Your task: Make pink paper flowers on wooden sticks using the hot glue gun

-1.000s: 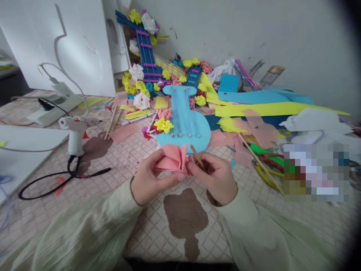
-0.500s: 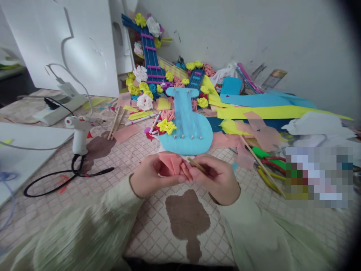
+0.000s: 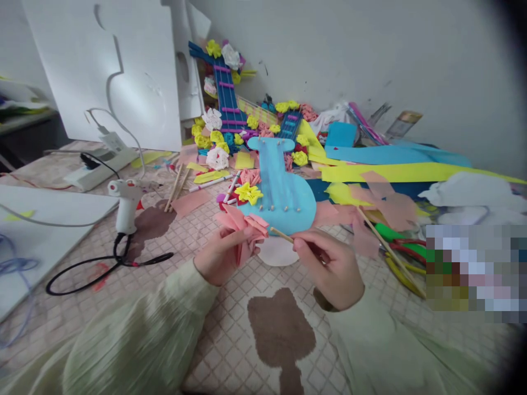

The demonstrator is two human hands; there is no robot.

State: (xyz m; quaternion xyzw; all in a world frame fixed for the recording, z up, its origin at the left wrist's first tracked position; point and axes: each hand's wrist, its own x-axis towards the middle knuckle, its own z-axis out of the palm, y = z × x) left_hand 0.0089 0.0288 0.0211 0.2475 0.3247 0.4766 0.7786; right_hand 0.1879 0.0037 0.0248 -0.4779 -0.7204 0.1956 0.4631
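Note:
My left hand (image 3: 220, 255) is closed on a folded pink paper flower (image 3: 242, 229) with several layered petals. Between the fingertips of my right hand (image 3: 331, 266) is a thin wooden stick (image 3: 282, 236), its tip pointing left, close to the flower's right edge. Just beyond both hands lies a light blue guitar-shaped cutout (image 3: 288, 192) with small wooden pegs on it. A yellow paper flower (image 3: 249, 193) rests against the cutout's left side. A pale round shape (image 3: 278, 252) shows beneath the cutout's near edge.
On the left stand a white glue gun (image 3: 127, 208) with a black cable and a power strip (image 3: 102, 164). Paper flowers (image 3: 216, 137) and a dark blue guitar shape (image 3: 229, 104) crowd the back. At right lie paper strips (image 3: 391, 173), another stick (image 3: 387, 247) and scissors (image 3: 407, 247).
My hands have moved apart. The stick has come away from the pink paper, and the paper's petals now show more fully in my left hand. The view has shifted slightly.

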